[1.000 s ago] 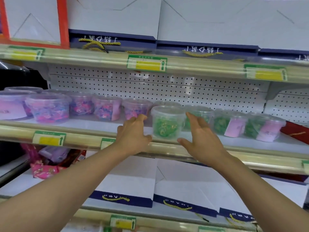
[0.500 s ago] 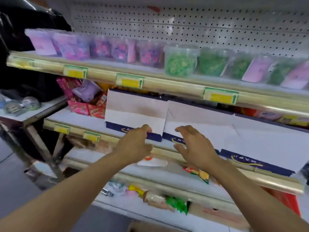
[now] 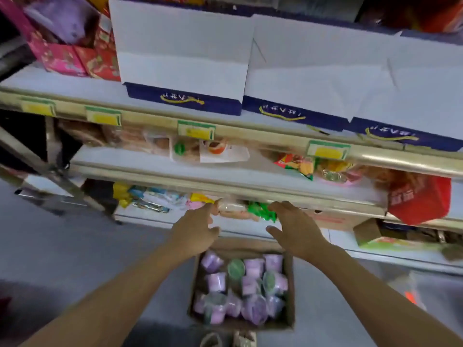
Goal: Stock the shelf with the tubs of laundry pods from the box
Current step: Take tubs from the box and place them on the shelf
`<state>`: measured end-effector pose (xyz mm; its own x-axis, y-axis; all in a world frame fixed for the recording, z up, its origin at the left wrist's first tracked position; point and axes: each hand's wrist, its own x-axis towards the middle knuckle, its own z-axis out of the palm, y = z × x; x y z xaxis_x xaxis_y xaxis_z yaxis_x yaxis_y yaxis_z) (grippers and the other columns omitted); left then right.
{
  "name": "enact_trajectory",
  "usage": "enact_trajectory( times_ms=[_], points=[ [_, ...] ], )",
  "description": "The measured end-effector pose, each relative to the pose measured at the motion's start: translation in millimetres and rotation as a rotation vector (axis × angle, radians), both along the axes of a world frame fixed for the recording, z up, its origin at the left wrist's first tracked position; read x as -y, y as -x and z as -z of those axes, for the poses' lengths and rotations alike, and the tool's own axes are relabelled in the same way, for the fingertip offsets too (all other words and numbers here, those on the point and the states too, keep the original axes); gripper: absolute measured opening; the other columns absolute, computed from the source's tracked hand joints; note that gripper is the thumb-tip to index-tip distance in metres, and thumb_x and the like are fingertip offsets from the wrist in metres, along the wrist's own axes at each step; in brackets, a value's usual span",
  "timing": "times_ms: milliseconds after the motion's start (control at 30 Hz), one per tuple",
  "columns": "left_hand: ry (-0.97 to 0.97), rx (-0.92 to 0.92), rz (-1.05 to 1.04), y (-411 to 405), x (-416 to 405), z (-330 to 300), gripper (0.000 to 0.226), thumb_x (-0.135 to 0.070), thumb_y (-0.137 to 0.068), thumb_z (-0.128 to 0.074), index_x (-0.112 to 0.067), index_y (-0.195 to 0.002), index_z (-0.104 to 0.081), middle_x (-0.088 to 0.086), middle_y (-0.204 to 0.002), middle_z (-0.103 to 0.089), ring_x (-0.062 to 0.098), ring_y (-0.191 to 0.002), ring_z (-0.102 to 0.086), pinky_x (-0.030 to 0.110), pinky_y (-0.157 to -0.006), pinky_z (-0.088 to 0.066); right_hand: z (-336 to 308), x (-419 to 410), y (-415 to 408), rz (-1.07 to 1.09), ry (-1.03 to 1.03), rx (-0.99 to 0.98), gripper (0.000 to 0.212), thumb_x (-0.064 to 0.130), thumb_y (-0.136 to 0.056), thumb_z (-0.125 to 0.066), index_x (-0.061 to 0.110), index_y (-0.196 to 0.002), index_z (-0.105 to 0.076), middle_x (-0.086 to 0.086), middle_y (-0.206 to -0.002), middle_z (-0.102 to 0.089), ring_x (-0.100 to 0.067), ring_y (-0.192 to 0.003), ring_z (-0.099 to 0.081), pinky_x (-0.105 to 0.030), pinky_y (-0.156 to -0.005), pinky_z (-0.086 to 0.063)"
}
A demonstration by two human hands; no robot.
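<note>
A brown cardboard box [image 3: 290, 291] stands on the grey floor below me. It holds several clear tubs of laundry pods [image 3: 253, 309], most purple, a few green [image 3: 235, 267]. My left hand [image 3: 194, 230] and my right hand [image 3: 295, 227] hover empty above the box's far edge, fingers spread, about a tub's width apart. The shelf with the stocked tubs is out of frame above.
White and navy gift boxes [image 3: 183, 58] fill the upper shelf. The shelf rail [image 3: 250, 136] carries yellow price tags. Snack packets [image 3: 295, 166] and a red bag [image 3: 421, 199] lie on lower shelves. A metal stand [image 3: 52, 169] is at left.
My view has swung down from the tub shelf to the floor box. Both hands left the green tub on the shelf and dropped, empty, to just above the box.
</note>
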<state>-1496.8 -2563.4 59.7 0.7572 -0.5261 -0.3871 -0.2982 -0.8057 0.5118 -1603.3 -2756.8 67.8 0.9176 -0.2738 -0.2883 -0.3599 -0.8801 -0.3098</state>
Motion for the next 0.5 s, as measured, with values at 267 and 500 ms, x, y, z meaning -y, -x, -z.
enact_trajectory(
  times_ms=[267,500],
  points=[
    [-0.092,-0.225,-0.033,29,-29,104,0.027,-0.017,-0.088,-0.059,-0.012,-0.114,-0.057,0.005,-0.106,-0.067,0.023,-0.101,-0.062,0.024,-0.083,-0.042,110,2,45,0.110,-0.066,-0.223,0.028,0.021,-0.085,-0.055,0.013,-0.112,-0.052,-0.010,-0.110,-0.054,-0.032,-0.102,-0.057,-0.032,-0.069,-0.041],
    [-0.239,-0.315,-0.199,64,-42,206,0.026,-0.023,-0.082,-0.060,-0.020,-0.108,-0.058,0.006,-0.106,-0.067,0.027,-0.101,-0.061,0.029,-0.080,-0.044,208,14,63,0.072,-0.114,-0.337,0.026,0.027,-0.088,-0.054,0.016,-0.111,-0.055,-0.014,-0.121,-0.055,-0.031,-0.095,-0.062,-0.036,-0.075,-0.051]
  ],
)
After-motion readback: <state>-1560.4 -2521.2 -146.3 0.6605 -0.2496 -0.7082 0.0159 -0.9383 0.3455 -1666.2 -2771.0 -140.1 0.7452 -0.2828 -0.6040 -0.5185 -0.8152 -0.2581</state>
